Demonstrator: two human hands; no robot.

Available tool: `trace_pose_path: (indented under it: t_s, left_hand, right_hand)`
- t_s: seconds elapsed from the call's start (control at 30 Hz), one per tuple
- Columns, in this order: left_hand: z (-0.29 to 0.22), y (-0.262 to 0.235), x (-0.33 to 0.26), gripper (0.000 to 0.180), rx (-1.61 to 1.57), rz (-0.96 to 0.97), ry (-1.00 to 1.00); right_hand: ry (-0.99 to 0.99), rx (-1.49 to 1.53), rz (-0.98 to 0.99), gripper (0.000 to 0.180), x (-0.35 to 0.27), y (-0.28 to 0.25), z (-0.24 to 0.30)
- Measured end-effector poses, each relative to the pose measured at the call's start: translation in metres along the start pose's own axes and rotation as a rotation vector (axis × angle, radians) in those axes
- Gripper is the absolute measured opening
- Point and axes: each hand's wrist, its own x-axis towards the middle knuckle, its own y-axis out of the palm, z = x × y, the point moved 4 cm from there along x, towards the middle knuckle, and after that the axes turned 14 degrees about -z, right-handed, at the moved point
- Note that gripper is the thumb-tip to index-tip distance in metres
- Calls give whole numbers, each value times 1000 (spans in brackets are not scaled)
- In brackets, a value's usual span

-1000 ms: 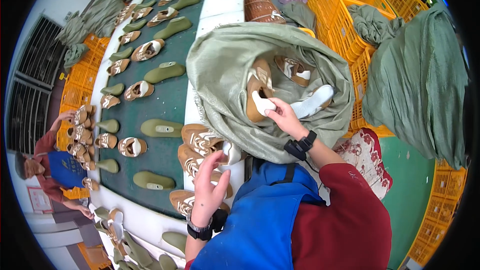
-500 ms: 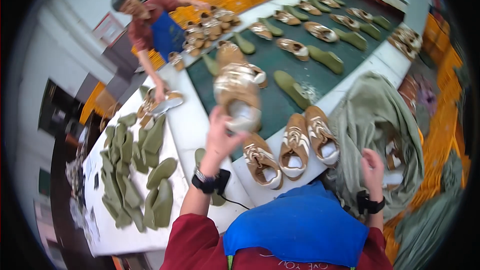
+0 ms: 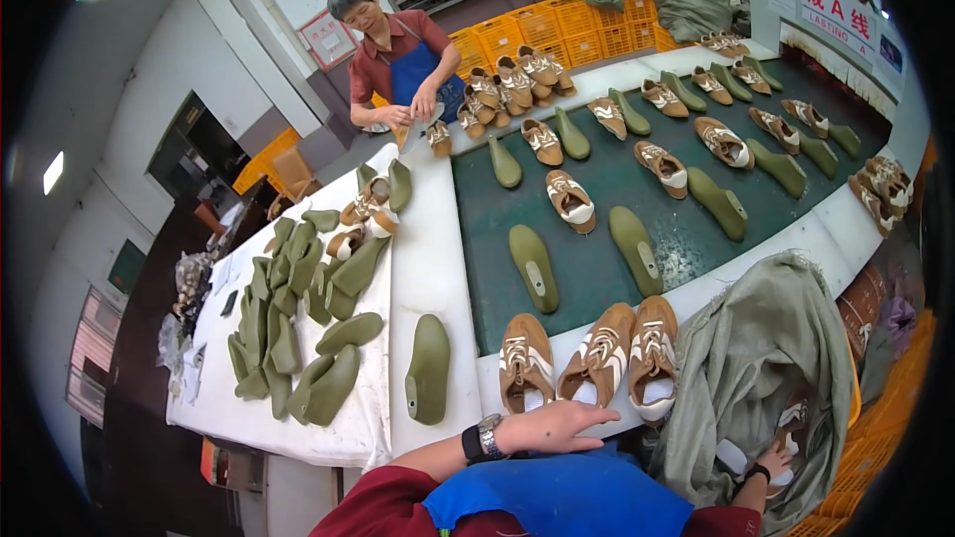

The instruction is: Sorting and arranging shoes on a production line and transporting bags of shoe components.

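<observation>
1. Three tan-and-white lace-up sneakers [image 3: 602, 346] stood side by side on the white ledge [image 3: 836, 229] along the green belt [image 3: 481, 268], toes toward the belt.
2. Left hand [image 3: 557, 426]: nothing seen in its grasp, fingers nearly straight and close together, positioned by the heels of that row. Half a second earlier it carried a sneaker; where that sneaker went could not be confirmed.
3. Right hand [image 3: 771, 459]: had passed from the sack's mouth down into the grey-green woven sack [image 3: 741, 368], at a bagged sneaker [image 3: 793, 418]. Whether its fingers had closed could not be told (the hand was small and partly hidden).
4. Judgement: one carry appeared finished, and handling had shifted back to the sack.
5. Olive shoe lasts [image 3: 634, 244] lay among further sneakers on the belt.
</observation>
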Motion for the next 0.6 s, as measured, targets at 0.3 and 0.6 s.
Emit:
trace_pose_path:
  t_s: [0.3,0.6]
  left_hand:
    - [4,-17,9,41,68,-216,-87]
    - [-2,-11,2,41,42,-155,116]
  right_hand:
    - [-331,70,390,80,-30,5,20]
    - [-646,166,90,60,-70,-12,38]
